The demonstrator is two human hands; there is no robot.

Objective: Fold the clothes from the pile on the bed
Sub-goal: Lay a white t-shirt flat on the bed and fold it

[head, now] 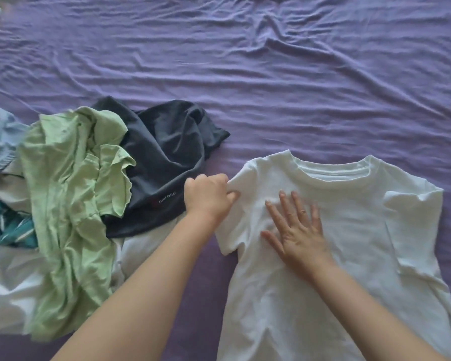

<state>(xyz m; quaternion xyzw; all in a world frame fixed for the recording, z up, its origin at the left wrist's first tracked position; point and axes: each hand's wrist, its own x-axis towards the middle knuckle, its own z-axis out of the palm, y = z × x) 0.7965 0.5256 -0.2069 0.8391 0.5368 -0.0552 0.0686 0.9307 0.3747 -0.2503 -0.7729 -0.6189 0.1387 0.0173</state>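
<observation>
Clothes pile (pixel 71 204) (green, grey) beside white T-shirt (pixel 349 230).

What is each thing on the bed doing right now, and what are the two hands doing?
white T-shirt: spread flat, face up, not folded.
left hand: pinches the shirt's sleeve.
right hand: pressed flat on the shirt, fingers spread.
green shirt: crumpled on the pile.
dark grey top: crumpled beside it.
teal garment: bunched, mostly covered.
purple sheet: wrinkled.
</observation>
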